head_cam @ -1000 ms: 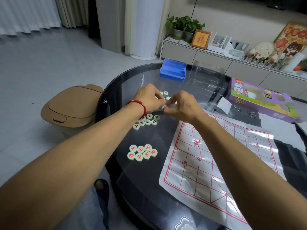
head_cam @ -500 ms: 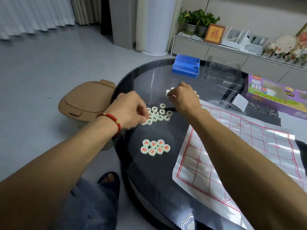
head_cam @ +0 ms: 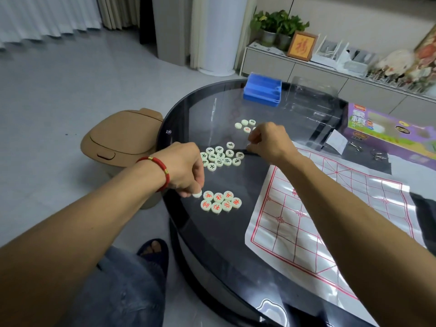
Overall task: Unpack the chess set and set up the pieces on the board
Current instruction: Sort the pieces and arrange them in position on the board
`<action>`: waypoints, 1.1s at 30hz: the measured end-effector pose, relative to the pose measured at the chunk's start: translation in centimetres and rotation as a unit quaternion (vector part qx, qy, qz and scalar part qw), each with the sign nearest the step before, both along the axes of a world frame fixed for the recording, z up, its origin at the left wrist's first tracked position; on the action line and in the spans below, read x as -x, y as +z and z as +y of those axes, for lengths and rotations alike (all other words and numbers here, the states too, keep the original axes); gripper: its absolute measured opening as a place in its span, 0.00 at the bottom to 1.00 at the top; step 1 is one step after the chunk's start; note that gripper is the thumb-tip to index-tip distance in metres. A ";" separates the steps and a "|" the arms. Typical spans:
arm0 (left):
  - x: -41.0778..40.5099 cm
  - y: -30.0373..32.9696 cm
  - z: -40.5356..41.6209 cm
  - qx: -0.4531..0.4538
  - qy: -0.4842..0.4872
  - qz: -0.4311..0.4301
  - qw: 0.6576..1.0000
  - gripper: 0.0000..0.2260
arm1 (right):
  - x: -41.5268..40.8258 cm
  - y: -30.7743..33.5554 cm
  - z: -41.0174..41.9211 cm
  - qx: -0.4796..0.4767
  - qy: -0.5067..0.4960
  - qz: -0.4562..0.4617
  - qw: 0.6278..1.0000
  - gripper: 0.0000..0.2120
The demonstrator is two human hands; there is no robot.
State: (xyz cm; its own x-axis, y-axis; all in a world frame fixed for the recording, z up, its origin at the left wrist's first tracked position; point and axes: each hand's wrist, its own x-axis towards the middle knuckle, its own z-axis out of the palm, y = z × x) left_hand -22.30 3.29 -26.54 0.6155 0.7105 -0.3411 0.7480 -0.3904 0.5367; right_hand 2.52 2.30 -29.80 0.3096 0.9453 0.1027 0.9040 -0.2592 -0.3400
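Note:
Round pale chess pieces lie in three groups on the dark glass table [head_cam: 212, 267]. Several red-lettered pieces [head_cam: 220, 202] sit nearest me, several black-lettered pieces [head_cam: 221, 155] lie in the middle, and a few more pieces [head_cam: 244, 125] lie farther back. My left hand [head_cam: 184, 169], with a red bracelet on its wrist, pinches one pale piece [head_cam: 197, 193] just left of the red group. My right hand [head_cam: 269, 142] hovers with curled fingers beside the far group; what its fingertips hold is hidden. The white board sheet with red lines [head_cam: 330, 220] lies to the right.
A blue plastic tray [head_cam: 263, 90] and a clear plastic lid [head_cam: 313, 100] sit at the table's far side. A purple game box [head_cam: 389, 131] and a folded slip [head_cam: 336, 142] lie at the right. A tan lidded bin [head_cam: 120, 138] stands on the floor at left.
My left hand came toward me from the far pieces, carrying one piece to the left edge of the red group. My right hand stayed near the far group.

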 end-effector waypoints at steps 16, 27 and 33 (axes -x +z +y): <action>-2.8 0.3 0.6 0.124 0.159 -0.270 0.941 0.04 | 5.0 2.5 -3.9 -0.075 0.234 0.172 0.954 0.11; -2.6 -0.6 0.8 -0.102 0.002 -0.107 0.989 0.04 | -1.2 -0.4 -0.9 -0.145 -0.012 0.039 0.989 0.04; -3.5 -1.2 0.0 -0.178 -0.090 -0.044 0.979 0.03 | -2.0 -0.7 3.1 -0.068 -0.024 -0.055 0.996 0.14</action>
